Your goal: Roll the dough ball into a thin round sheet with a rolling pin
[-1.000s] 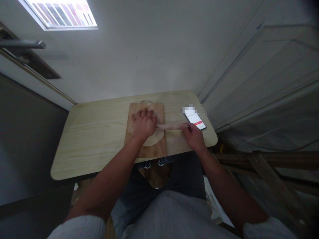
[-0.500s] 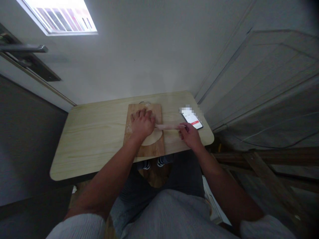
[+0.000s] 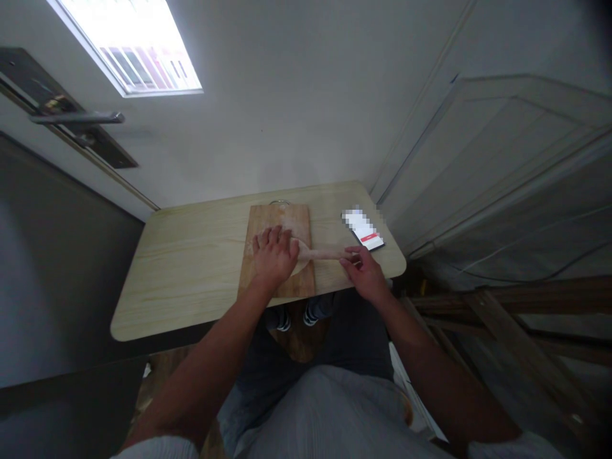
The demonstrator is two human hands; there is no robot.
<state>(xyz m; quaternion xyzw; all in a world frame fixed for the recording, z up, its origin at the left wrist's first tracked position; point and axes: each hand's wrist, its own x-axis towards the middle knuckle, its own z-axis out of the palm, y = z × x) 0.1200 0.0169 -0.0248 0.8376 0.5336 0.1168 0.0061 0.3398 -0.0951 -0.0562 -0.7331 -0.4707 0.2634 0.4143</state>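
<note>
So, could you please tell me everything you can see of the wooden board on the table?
The board is rectangular, brown and wooden-looking, with a curved metal handle at its far edge and whitish powder on its surface. It lies flat on the pale table, its near edge about level with the table's. Flat, pale dough lies on it, partly hidden by the left hand; a rolling pin extends past its right edge.

Single head-worn view, facing forward and steeply down over table [image 3: 191,268].
</note>
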